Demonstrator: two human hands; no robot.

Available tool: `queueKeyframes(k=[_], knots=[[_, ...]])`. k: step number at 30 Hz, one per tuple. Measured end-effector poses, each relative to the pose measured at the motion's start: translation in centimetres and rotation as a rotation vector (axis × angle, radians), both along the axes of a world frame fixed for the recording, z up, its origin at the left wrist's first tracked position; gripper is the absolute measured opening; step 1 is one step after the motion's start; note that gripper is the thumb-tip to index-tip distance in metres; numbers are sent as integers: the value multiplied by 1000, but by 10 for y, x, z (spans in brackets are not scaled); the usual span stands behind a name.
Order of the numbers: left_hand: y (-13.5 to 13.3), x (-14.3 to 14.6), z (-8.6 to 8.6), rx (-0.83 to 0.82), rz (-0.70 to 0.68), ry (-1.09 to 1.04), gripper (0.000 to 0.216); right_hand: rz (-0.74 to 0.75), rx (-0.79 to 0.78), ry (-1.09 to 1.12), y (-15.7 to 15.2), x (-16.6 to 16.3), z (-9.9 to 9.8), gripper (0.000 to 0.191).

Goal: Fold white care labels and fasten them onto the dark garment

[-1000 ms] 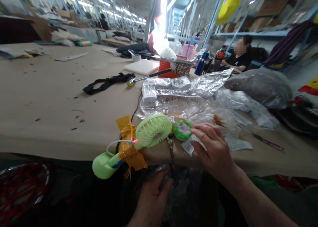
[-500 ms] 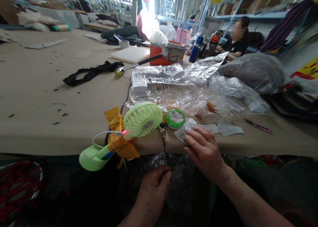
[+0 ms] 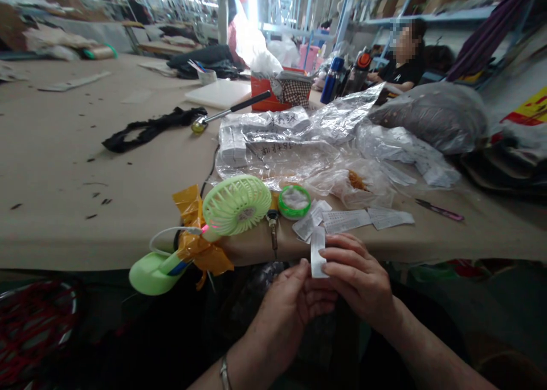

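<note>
Two hands, one held paper strip, one fan, one green tub

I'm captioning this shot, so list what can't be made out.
In the head view:
White strip: part hidden by fingers of the right hand.
Paper slips: print too small to read.
Red thing, lower left: cut off by the left edge.
Space beneath the table: lost in darkness.

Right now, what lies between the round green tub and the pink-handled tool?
In the head view, printed white slips lie between the tub and the tool.
</note>
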State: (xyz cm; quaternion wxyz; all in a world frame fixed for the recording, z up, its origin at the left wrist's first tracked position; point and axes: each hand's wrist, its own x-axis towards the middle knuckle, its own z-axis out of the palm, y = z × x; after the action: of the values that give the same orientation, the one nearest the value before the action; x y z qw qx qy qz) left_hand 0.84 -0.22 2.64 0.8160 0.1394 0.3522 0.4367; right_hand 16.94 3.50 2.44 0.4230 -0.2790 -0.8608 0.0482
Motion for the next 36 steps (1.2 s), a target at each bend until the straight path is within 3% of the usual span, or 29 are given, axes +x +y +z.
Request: queueKeyframes(k=[2, 6, 12, 17, 26, 32, 36], knots=[[5, 8, 5, -23, 50, -120, 31, 61, -17, -35, -13, 3, 0, 12], [13, 19, 11, -46, 113, -52, 14, 70, -33, -108, -23, 9, 2, 16], [13, 21, 7, -91, 16, 243, 14, -414, -76, -305, 5, 23, 11, 39], [10, 21, 4, -100, 12, 329, 14, -469, 57, -377, 12, 25, 6, 20], [16, 22, 14, -150, -40, 252, 14, -368, 0, -111, 12, 37, 0, 9], [17, 24, 15, -87, -26, 55, 14, -6, -55, -90, -12, 30, 1, 7], [16, 26, 13, -88, 45, -26, 9, 51, -59, -149, -23, 22, 0, 10]])
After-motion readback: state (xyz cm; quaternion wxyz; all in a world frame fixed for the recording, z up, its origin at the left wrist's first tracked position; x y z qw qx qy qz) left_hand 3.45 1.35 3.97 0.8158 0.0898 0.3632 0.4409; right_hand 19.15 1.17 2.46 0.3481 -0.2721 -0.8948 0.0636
